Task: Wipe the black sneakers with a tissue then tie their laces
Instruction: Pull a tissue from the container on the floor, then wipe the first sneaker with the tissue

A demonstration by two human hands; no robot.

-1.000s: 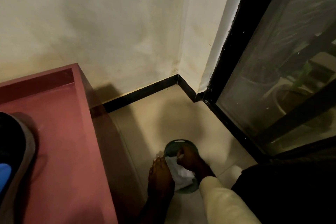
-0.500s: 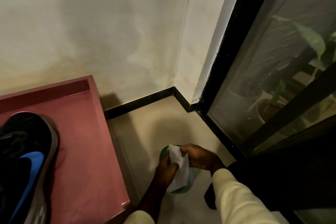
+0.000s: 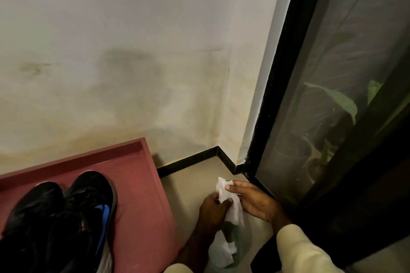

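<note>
The left hand (image 3: 213, 209) and the right hand (image 3: 255, 203) both pinch a white tissue (image 3: 234, 210) above the floor (image 3: 188, 184), just over a green tub (image 3: 240, 248) holding more tissue. The black sneakers (image 3: 73, 217), one with a blue mark, sit side by side on the red desk (image 3: 142, 206)
</note>
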